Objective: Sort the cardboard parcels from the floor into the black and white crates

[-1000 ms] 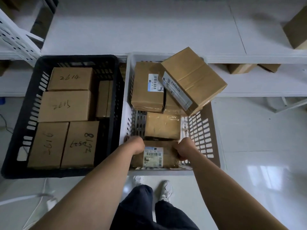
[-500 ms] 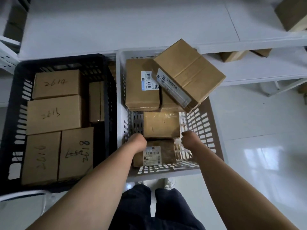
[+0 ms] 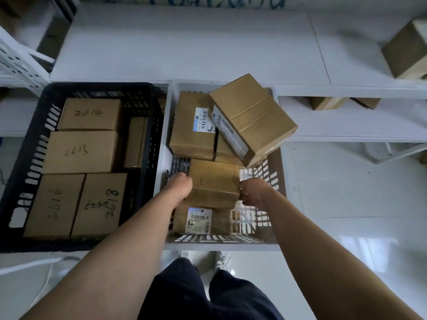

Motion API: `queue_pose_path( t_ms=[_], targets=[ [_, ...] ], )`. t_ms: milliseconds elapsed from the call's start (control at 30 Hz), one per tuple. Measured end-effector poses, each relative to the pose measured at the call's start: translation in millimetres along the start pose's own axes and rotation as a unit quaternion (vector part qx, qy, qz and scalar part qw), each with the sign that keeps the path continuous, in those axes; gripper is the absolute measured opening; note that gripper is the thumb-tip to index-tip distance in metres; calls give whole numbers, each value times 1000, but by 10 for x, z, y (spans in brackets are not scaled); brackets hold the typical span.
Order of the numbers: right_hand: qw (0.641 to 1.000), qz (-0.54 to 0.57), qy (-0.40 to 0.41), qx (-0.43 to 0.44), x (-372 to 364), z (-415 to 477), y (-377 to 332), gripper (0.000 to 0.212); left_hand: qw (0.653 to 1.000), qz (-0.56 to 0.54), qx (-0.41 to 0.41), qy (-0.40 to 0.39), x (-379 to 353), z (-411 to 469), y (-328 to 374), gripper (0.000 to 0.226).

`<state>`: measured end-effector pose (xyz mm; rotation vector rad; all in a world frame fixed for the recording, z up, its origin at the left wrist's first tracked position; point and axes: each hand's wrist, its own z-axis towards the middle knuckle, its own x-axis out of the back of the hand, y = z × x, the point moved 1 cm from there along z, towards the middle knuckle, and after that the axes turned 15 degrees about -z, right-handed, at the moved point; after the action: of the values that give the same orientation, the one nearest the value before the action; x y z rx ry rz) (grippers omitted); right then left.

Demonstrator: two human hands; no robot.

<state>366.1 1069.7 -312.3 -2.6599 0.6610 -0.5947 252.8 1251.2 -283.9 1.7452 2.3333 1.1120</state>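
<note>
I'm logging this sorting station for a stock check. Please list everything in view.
black crate: one, black, at left.
numbered parcels: four, brown, hand-numbered, inside the black crate.
edge-on parcel: one, brown, black crate's right side.
white crate: one, white, right of the black crate.
middle parcel: one, brown, white crate's centre.
tilted parcel: one, brown, atop the back pile, overhanging the rim.
other parcels: three visible, brown, white crate's back and front.
shelving: white, behind the crates.
shelf boxes: three, brown, on the shelving at right.
trousers: dark, bottom centre.
shoes: white, below the white crate.
left hand, right hand: one each, gripping the middle parcel's sides.
</note>
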Motion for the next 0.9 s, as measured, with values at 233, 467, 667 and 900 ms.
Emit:
queue_pose_path(
  t_ms=[233,467,667,900],
  targets=[
    [999,19,-34,36,79,-60,-66,7,996,-78,9,35,82,-128,40,44],
    [998,12,-63,26,159,-19,-32,35,993,-115,11,29,168,-122,75,41],
    [992,-38,-106,50,148,-48,-48,86,984,-173,36,-29,138,-158,70,33],
    [994,-84,-40,49,105,79,4,34,990,-124,22,-65,89,-121,59,30]
  ],
)
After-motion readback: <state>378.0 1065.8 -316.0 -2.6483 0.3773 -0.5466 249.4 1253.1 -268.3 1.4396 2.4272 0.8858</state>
